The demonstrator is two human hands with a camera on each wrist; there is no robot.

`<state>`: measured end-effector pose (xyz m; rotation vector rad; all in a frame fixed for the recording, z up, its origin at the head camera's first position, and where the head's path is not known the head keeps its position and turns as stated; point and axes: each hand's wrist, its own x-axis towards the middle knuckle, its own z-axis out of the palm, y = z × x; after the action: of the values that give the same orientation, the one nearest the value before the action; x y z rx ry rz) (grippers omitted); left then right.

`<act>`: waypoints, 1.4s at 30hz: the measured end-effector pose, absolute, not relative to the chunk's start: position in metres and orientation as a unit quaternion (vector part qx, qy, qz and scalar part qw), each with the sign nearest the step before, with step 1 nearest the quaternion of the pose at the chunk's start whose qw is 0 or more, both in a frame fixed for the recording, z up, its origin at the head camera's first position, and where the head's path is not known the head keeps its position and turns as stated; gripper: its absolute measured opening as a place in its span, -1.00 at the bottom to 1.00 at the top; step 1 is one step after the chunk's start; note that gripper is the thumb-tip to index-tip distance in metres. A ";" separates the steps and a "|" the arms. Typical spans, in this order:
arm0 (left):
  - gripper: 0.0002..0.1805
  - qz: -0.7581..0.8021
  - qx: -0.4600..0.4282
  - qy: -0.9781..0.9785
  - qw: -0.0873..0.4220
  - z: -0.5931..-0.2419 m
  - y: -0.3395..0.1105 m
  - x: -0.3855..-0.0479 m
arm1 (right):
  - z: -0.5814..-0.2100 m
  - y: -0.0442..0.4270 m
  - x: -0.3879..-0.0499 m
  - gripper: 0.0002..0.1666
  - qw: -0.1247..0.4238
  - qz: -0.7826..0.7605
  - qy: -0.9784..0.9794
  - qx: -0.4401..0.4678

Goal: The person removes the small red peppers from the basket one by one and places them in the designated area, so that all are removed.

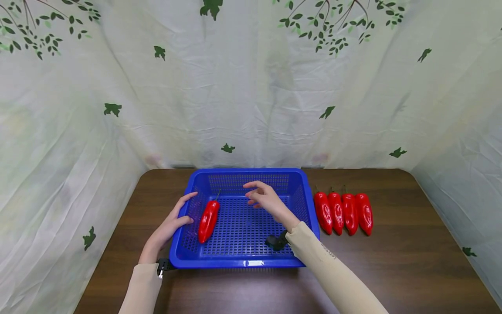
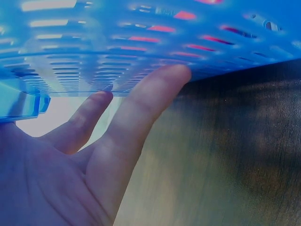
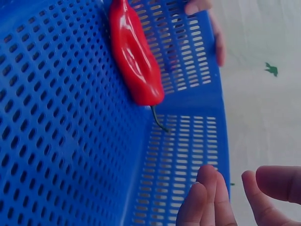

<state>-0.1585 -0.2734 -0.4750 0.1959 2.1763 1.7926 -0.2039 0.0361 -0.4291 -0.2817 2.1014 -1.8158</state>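
Note:
My left hand [image 1: 171,224] rests against the left side of a blue plastic basket [image 1: 255,262], its thumb and fingers spread and fairly straight at the rim. Seen from the left wrist, the thumb [image 2: 150,106] and a finger touch the slotted wall [image 2: 94,61]. Over the basket's middle hovers my right hand [image 1: 270,203], empty, with loosely bent fingers. One red pepper [image 1: 209,221] with a thin green stem lies lengthwise inside, near the left wall. The right wrist view shows that pepper [image 3: 134,56] apart from the right hand's fingers [image 3: 209,197].
Several more red peppers [image 1: 343,213] lie side by side in a row on the brown wooden table [image 1: 415,244], just right of the basket. A pale leaf-patterned cloth [image 1: 251,87] hangs behind the table and along both sides.

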 end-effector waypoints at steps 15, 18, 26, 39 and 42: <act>-0.22 0.628 0.065 0.759 0.159 -0.474 -0.273 -0.159 | -0.446 0.007 -0.206 -0.55 0.225 -0.642 0.726 -0.100; -0.22 0.629 0.066 0.758 0.160 -0.474 -0.274 -0.159 | -0.448 0.002 -0.206 -0.55 0.236 -0.638 0.726 -0.103; -0.23 0.632 0.065 0.754 0.163 -0.475 -0.273 -0.159 | -0.452 -0.008 -0.206 -0.49 0.279 -0.626 0.719 -0.116; -0.22 0.627 0.068 0.759 0.161 -0.475 -0.274 -0.159 | -0.462 -0.022 -0.207 -0.41 0.318 -0.612 0.711 -0.138; -0.22 0.624 0.067 0.762 0.159 -0.476 -0.274 -0.159 | -0.463 -0.027 -0.206 -0.38 0.324 -0.607 0.713 -0.137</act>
<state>-0.1593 -0.2738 -0.4761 0.1922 2.1777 1.7835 -0.2063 -0.0267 -0.4631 -0.3589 1.8705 -1.5915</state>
